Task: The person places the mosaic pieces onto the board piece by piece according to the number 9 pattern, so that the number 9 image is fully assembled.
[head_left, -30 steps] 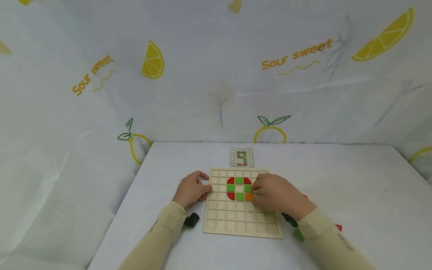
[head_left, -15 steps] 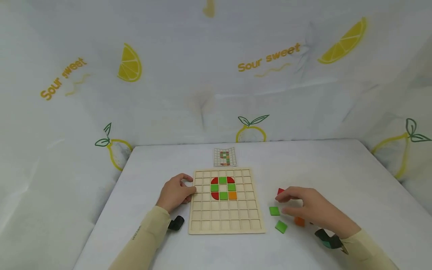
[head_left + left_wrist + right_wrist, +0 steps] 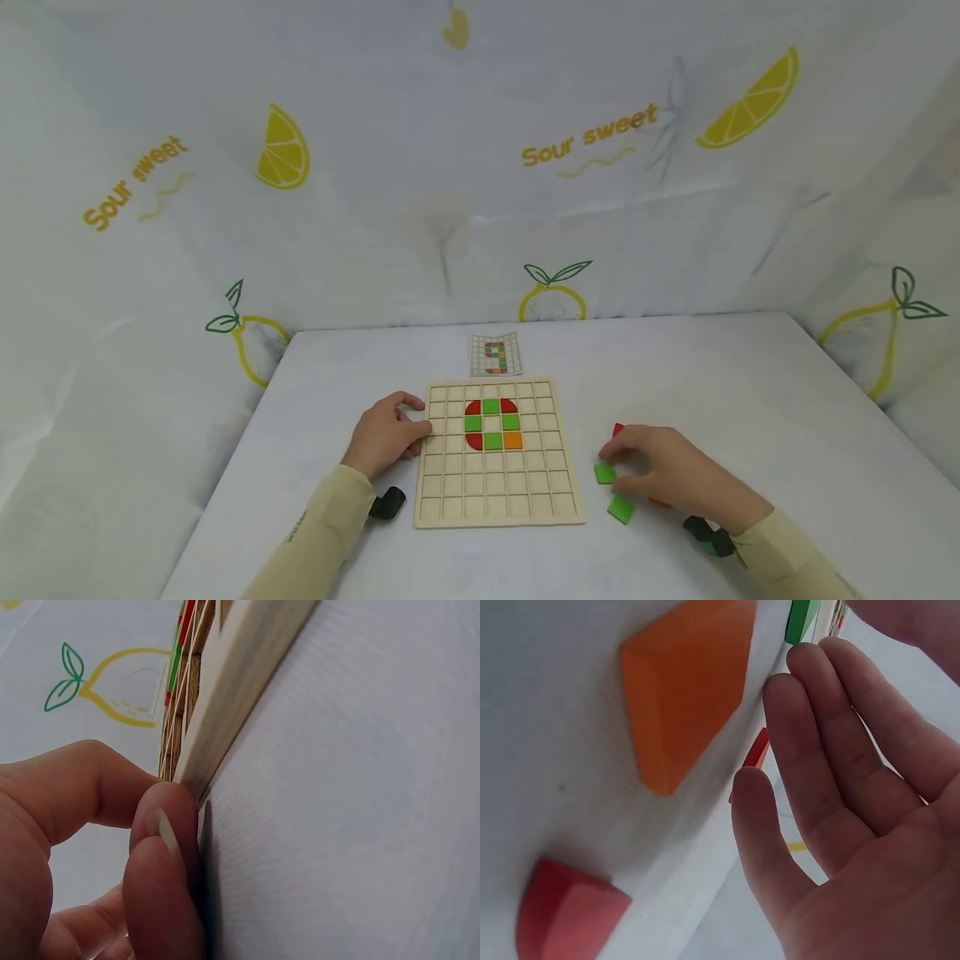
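A pale wooden grid board (image 3: 498, 485) lies on the table, with red curved pieces, green squares and an orange square (image 3: 513, 440) set in a ring in its upper cells. At its left edge my left hand (image 3: 382, 433) grips the rim, bent fingertips against the side in the left wrist view. My right hand (image 3: 667, 475) hovers over loose tiles to the board's right, thumb and fingers apart around a green tile (image 3: 604, 475). Nearer the front is a second green tile (image 3: 620, 509). The right wrist view shows a loose orange tile (image 3: 686, 697) and a red piece (image 3: 574, 911) below the hand.
A small printed card (image 3: 477, 364) with a coloured grid pattern lies behind the board. Another red piece (image 3: 618, 429) shows just beyond the right fingers. Black devices sit at the left wrist (image 3: 388, 503) and right wrist (image 3: 708, 537). A lemon-patterned cloth (image 3: 360, 250) hangs behind the table.
My right hand has left the board's right side and moved right to the loose tiles, then slightly left over a green one. The left hand stays at the board's edge; the head view has shifted.
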`<state>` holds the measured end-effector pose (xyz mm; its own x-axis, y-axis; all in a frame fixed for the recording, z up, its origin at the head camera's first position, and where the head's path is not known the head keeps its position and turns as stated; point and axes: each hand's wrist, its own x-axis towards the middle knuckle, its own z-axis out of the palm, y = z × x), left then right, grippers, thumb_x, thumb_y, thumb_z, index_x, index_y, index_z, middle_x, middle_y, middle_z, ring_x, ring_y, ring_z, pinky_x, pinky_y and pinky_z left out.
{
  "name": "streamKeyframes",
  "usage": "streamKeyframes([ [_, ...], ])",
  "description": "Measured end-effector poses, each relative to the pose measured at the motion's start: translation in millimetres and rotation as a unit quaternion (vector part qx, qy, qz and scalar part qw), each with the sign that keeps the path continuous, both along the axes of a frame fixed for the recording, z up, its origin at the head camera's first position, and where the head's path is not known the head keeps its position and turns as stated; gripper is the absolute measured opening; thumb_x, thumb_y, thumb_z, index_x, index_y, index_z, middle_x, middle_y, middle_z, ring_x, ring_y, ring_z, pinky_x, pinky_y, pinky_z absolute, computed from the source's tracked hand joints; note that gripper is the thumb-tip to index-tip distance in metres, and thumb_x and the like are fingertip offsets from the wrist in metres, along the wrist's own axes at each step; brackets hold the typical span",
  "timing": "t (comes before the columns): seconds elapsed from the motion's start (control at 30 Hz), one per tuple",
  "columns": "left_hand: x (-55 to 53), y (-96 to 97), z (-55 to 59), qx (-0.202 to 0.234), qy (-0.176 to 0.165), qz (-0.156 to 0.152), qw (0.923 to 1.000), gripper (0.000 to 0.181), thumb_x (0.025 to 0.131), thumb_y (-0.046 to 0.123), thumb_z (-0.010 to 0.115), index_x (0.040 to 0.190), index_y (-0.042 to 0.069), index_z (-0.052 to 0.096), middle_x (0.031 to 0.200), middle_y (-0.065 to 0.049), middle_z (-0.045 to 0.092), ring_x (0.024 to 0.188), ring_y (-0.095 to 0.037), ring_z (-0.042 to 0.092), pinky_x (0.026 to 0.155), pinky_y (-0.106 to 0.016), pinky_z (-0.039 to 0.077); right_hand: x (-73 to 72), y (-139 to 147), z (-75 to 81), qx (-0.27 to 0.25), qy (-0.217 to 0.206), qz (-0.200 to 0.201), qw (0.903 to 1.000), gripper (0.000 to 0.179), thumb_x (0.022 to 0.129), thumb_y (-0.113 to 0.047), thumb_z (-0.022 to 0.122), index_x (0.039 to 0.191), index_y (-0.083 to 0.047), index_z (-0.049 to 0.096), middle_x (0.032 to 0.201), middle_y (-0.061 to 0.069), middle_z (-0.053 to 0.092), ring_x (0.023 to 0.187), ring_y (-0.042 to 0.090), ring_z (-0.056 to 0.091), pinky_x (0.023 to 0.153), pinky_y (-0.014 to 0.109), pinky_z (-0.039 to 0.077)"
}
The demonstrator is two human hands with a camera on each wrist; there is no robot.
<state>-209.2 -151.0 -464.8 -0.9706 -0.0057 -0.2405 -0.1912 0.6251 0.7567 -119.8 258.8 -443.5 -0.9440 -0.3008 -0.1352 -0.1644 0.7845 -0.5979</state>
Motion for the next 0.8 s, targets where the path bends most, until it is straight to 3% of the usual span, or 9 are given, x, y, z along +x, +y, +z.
streamKeyframes([
  [0.13, -0.6, -0.4, -0.8, 0.002, 0.003, 0.001, 1.0000, 0.034, 0.090, 0.023, 0.082, 0.121, 0.017, 0.071, 0.074, -0.003, 0.070, 0.058, -0.015, 0.066, 0.057, -0.028, 0.052, -4.1, -3, -0.8, 0.008, -0.001, 0.004, 1.0000, 0.032, 0.084, -0.023, 0.092, 0.112, -0.028, 0.077, 0.120, -0.012, 0.074, 0.139, 0.036, 0.062, 0.115, 0.059, 0.049],
  [0.3, -1.9, 2.1, -2.3, 0.014, 0.007, -0.006, 0.9999, 0.034, 0.090, 0.024, 0.082, 0.121, 0.017, 0.071, 0.073, -0.003, 0.070, 0.058, -0.016, 0.066, 0.056, -0.028, 0.052, -9.5, -4, 0.5, 0.027, 0.002, 0.008, 0.9996, 0.030, 0.084, -0.020, 0.092, 0.109, -0.027, 0.077, 0.116, -0.012, 0.074, 0.139, 0.038, 0.062, 0.116, 0.062, 0.048],
  [0.47, -1.4, 3.5, -0.7, 0.022, 0.007, -0.005, 0.9997, 0.033, 0.090, 0.023, 0.082, 0.121, 0.017, 0.071, 0.074, -0.004, 0.071, 0.058, -0.016, 0.068, 0.055, -0.028, 0.053, -14.6, -7, 0.7, 0.037, 0.012, 0.013, 0.9992, 0.030, 0.085, -0.021, 0.092, 0.109, -0.029, 0.078, 0.110, -0.016, 0.073, 0.121, 0.022, 0.069, 0.107, 0.050, 0.055],
  [0.6, -0.3, 2.2, 0.0, 0.022, 0.005, -0.004, 0.9997, 0.033, 0.091, 0.022, 0.081, 0.122, 0.017, 0.071, 0.074, -0.003, 0.071, 0.058, -0.016, 0.067, 0.056, -0.028, 0.053, -17.7, -14, 2.5, 0.028, 0.023, 0.014, 0.9993, 0.029, 0.086, -0.020, 0.091, 0.110, -0.030, 0.077, 0.109, -0.019, 0.072, 0.110, 0.009, 0.066, 0.098, 0.037, 0.057],
  [0.8, 1.4, -1.4, -1.6, 0.016, 0.006, -0.006, 0.9998, 0.034, 0.092, 0.023, 0.081, 0.123, 0.016, 0.070, 0.073, -0.003, 0.071, 0.057, -0.015, 0.066, 0.056, -0.027, 0.052, -26.6, -34, 5.9, 0.001, 0.040, 0.038, 0.9985, 0.027, 0.089, -0.018, 0.088, 0.111, -0.028, 0.077, 0.108, -0.018, 0.071, 0.106, 0.009, 0.065, 0.094, 0.032, 0.058],
])
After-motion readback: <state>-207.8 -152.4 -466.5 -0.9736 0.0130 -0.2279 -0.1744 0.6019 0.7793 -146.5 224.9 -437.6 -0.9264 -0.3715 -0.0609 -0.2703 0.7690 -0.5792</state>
